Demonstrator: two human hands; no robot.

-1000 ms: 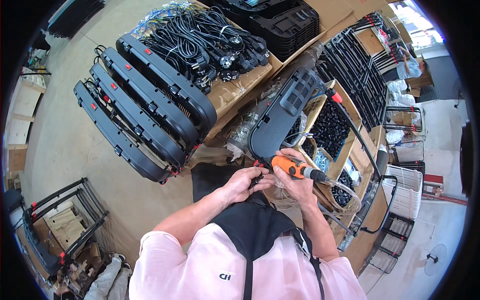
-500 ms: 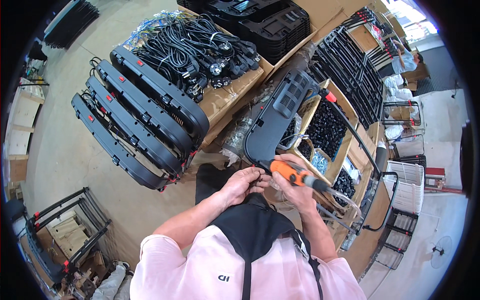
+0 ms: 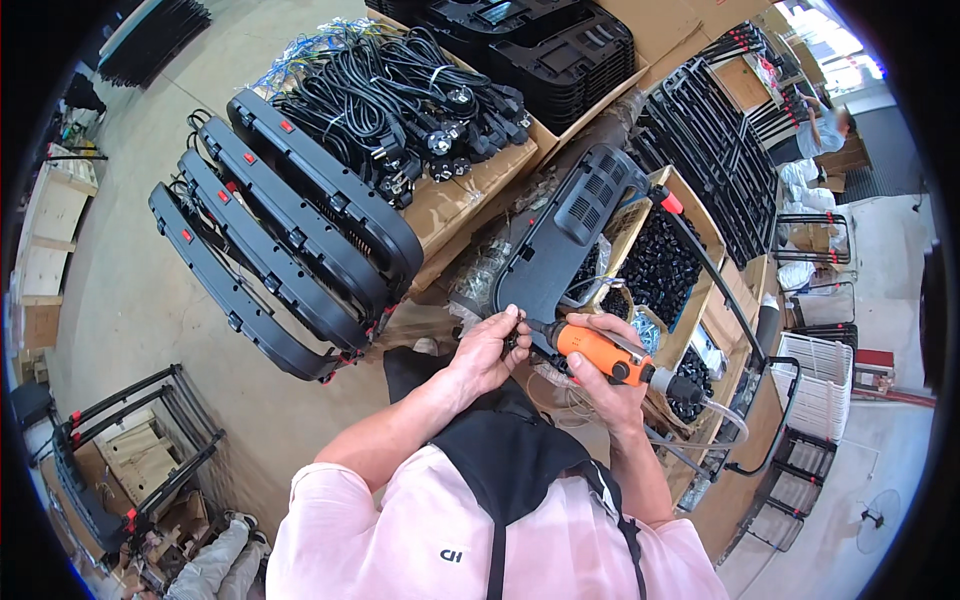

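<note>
My right hand (image 3: 615,392) is wrapped round an orange air screwdriver (image 3: 600,353), from whose rear a clear hose (image 3: 735,415) curves away. Its dark tip points left, close to the fingertips of my left hand (image 3: 488,352). Those fingers are pinched together on small dark pieces that look like screws, though they are too small to make out surely. Just beyond both hands lies a black plastic housing (image 3: 545,275) with a vented raised block, attached to a black tube frame (image 3: 715,268) with a red joint.
Several black housings (image 3: 330,215) stand in a row at left. Behind them a cardboard surface bears black power cables (image 3: 400,95). At right, wooden bins hold black knobs (image 3: 660,260) and silvery screws (image 3: 645,330). Stacked tube frames (image 3: 710,150) and another person (image 3: 825,130) are farther back.
The screwdriver has swung from a blurred, tilted-down pose to pointing left, its tip near my left fingers. My left hand stays pinched and has moved slightly.
</note>
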